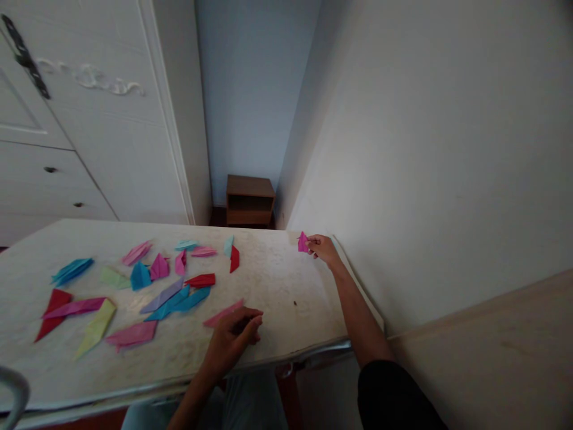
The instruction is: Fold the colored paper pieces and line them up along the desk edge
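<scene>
My right hand (321, 246) reaches to the far right part of the table and pinches a small magenta folded paper piece (302, 241) between thumb and fingers. My left hand (237, 334) hovers near the front edge, fingers loosely curled and a little apart from the thumb, with nothing visible in it. Right behind it lies a pink folded paper strip (226, 312), partly covered by the hand. Further left are several folded papers, among them a red one (201, 280), blue ones (181, 303), a lilac one (163, 295) and a pink one (132, 334).
The whitish table (277, 269) meets a wall (425, 179) on the right. More folded papers, such as a yellow one (96, 328), spread over its left half. A white cabinet (111, 131) and a low brown nightstand (249, 186) stand behind. A grey curved tube (18, 388) shows at lower left.
</scene>
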Demonstrator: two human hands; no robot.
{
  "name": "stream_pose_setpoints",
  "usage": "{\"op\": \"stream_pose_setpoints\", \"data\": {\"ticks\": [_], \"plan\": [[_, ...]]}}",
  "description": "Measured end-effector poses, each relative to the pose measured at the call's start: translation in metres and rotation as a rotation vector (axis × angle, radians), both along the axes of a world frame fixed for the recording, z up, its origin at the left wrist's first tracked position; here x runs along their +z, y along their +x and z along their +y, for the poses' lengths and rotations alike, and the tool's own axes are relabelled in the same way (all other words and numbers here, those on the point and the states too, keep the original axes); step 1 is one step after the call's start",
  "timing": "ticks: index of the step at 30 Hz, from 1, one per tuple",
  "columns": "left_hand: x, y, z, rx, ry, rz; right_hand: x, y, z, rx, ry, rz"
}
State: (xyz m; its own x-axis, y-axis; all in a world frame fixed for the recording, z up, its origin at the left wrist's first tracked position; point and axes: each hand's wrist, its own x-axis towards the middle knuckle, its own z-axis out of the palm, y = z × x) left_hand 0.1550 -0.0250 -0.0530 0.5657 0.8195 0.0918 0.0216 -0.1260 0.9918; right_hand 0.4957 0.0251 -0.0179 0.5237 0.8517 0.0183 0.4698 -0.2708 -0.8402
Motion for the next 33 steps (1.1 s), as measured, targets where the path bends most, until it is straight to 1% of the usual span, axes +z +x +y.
{"op": "stream_pose_setpoints", "data": {"ticks": [4, 7, 11, 14, 16, 18, 22, 24, 27, 33], "plan": [[-0.001, 0.001, 0.002, 0.004, -0.029, 0.026, 0.0, 0.02, 0.018, -0.058, -0.166, -0.182], [-0.002, 0.002, 0.003, 0.037, -0.03, 0.022, 0.0, 0.029, 0.025, -0.062, -0.284, -0.338], [0.0, 0.001, 0.003, 0.057, -0.031, 0.026, 0.0, 0.03, 0.024, -0.061, -0.367, -0.556], [0.002, 0.001, 0.002, 0.058, -0.036, 0.029, 0.0, 0.023, 0.016, -0.072, -0.36, -0.691], [0.003, 0.001, 0.002, 0.059, -0.033, 0.029, -0.003, 0.015, 0.009, -0.043, -0.331, -0.761], [0.003, 0.001, 0.002, 0.054, -0.025, 0.033, -0.009, 0.005, 0.0, 0.038, -0.292, -0.815], [0.001, 0.001, 0.003, 0.048, -0.011, 0.044, -0.029, -0.012, -0.012, 0.243, -0.225, -0.859], [0.0, 0.002, 0.004, 0.05, -0.013, 0.043, -0.038, -0.016, -0.015, 0.299, -0.202, -0.859], [-0.001, 0.002, 0.004, 0.053, -0.019, 0.047, -0.047, -0.014, -0.018, 0.316, -0.169, -0.854], [0.0, 0.002, 0.005, 0.064, -0.018, 0.057, -0.057, -0.003, -0.018, 0.296, -0.108, -0.838]]}}
